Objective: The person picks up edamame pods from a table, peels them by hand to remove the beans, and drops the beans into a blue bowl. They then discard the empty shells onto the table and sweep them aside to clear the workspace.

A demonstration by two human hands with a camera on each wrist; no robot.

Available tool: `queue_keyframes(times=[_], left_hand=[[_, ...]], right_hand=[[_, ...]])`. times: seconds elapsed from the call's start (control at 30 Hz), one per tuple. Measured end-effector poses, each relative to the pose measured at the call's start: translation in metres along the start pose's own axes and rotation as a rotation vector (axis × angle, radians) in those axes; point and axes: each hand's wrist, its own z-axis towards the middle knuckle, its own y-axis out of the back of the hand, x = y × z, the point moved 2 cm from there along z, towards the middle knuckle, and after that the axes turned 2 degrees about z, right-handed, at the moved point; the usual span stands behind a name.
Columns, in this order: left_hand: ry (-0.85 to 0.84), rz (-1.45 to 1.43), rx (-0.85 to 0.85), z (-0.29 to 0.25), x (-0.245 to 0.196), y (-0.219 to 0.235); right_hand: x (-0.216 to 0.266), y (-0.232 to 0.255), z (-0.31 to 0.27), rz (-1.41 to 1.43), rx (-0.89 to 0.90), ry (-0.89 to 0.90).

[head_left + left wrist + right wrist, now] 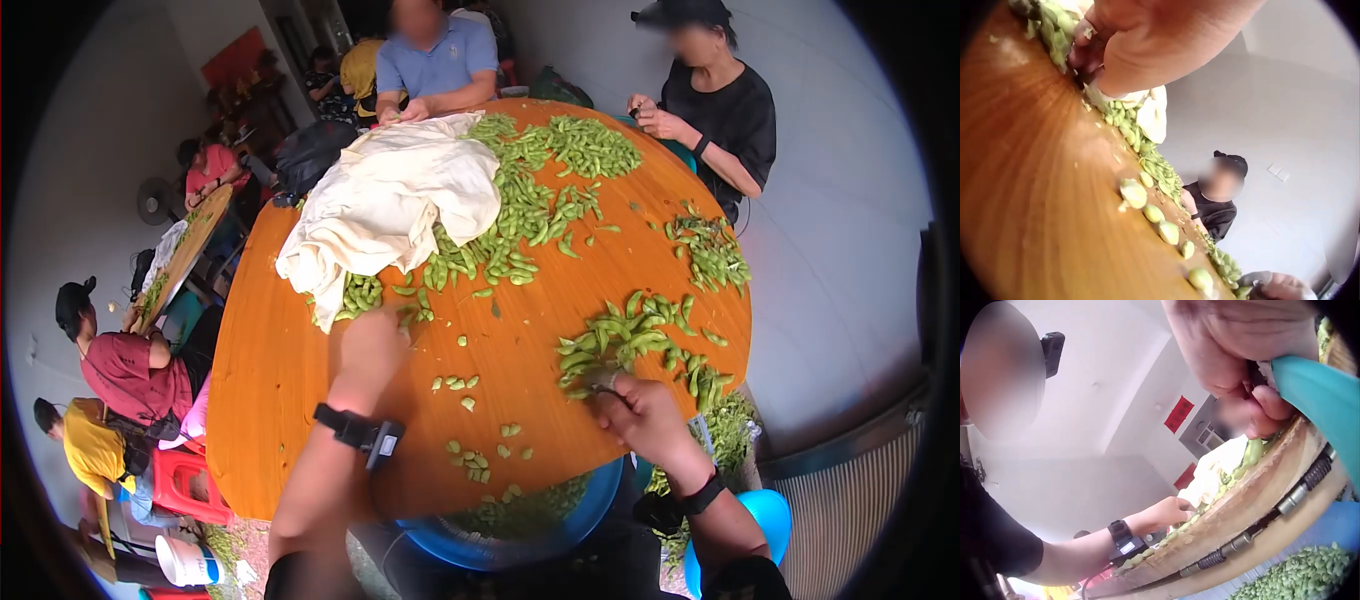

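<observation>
The left hand (370,348), blurred, reaches to the green pods (362,292) beside the white cloth (395,195). In the left wrist view the fingers of this hand (1094,53) curl against leafy-looking pods (1055,39); whether they grip any is unclear. The right hand (645,420) curls round a small dark-looking tool (612,396) at the near edge of another pod pile (625,335). In the right wrist view a teal piece (1319,394) comes out of the right hand (1254,356), and a green pod (1252,452) shows by its fingertips. Loose beans (470,462) lie between the hands.
Beneath the near edge of the wooden table (270,400) is a blue basin (595,520) with shelled beans. Two people sit across the table, in a blue shirt (440,65) and a black shirt (730,115). Further pods (710,250) lie at the right; a red stool (190,488) stands left.
</observation>
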Motion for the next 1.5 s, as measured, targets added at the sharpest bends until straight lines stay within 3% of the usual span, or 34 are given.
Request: queue_keyframes(times=[0.07, 0.1, 0.13, 0.2, 0.3, 0.33, 0.4, 0.63, 0.87, 1.03, 1.2, 1.3, 1.5], left_hand=[[-0.081, -0.152, 0.085, -0.014, 0.004, 0.024], [0.014, -0.347, 0.18, -0.018, 0.015, 0.02], [0.008, -0.344, 0.189, -0.027, 0.008, 0.028], [0.197, -0.838, 0.352, -0.054, -0.011, 0.046], [0.024, -0.98, 0.367, -0.088, -0.041, 0.037], [0.038, -1.07, 0.37, -0.096, -0.057, 0.039], [-0.043, -1.098, 0.291, -0.104, -0.068, 0.028], [-0.188, -1.085, 0.145, -0.107, -0.092, 0.014], [-0.175, -1.06, 0.132, -0.1, -0.105, 0.0], [-0.309, -1.007, 0.058, -0.095, -0.11, -0.004], [-0.311, -1.053, 0.137, -0.097, -0.099, -0.014], [-0.229, -1.341, 0.332, -0.093, -0.094, -0.016], [-0.041, -1.532, 0.541, -0.085, -0.088, -0.011]], right_hand=[[0.019, -0.004, -0.001, 0.046, 0.062, -0.026], [0.028, -0.01, 0.002, 0.092, 0.129, -0.047], [0.033, -0.016, 0.006, 0.099, 0.124, -0.054], [0.041, -0.033, 0.014, 0.236, 0.235, -0.163], [0.053, -0.059, 0.022, 0.389, 0.318, -0.199], [0.05, -0.067, 0.024, 0.389, 0.307, -0.209], [0.042, -0.08, 0.029, 0.523, 0.311, -0.178], [0.037, -0.068, 0.019, 0.576, 0.249, -0.249], [0.034, -0.057, 0.015, 0.547, 0.192, -0.268], [0.027, -0.059, 0.017, 0.623, 0.125, -0.214], [0.015, -0.066, 0.02, 0.655, 0.116, -0.207], [0.016, -0.064, 0.023, 0.657, 0.126, -0.243], [0.016, -0.062, 0.031, 0.7, 0.155, -0.374]])
